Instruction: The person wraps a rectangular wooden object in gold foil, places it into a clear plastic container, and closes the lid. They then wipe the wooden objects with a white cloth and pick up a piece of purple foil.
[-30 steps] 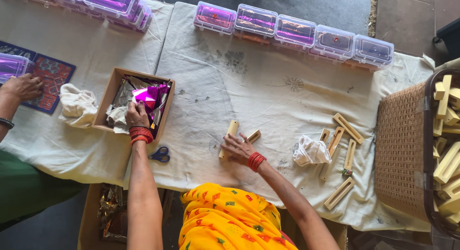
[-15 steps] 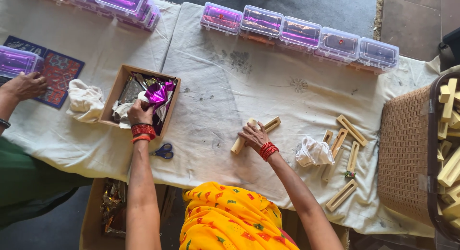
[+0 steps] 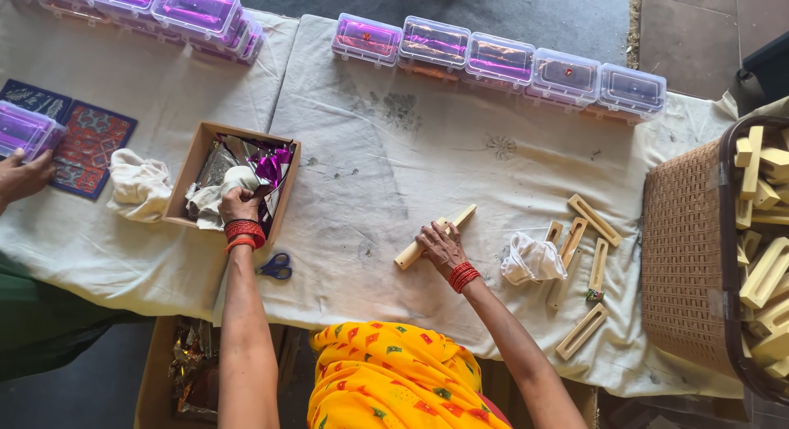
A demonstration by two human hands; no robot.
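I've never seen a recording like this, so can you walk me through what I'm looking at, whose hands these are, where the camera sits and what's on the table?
There is no machine here. One camera, worn on a person's head, looks down at their two bare hands over a table covered with a stained white cloth.

The left hand is inside a cardboard box of shiny purple and silver foil, closed on a white rag. The right hand presses on a pale wooden stick lying on the cloth.

Blue-handled scissors lie near the left arm. Right of the stick are a crumpled white cloth and several slotted wooden frames. Clear lidded boxes with purple contents line the far edge. A woven basket at the right holds more wooden pieces.

The hand at the far left belongs to another person.
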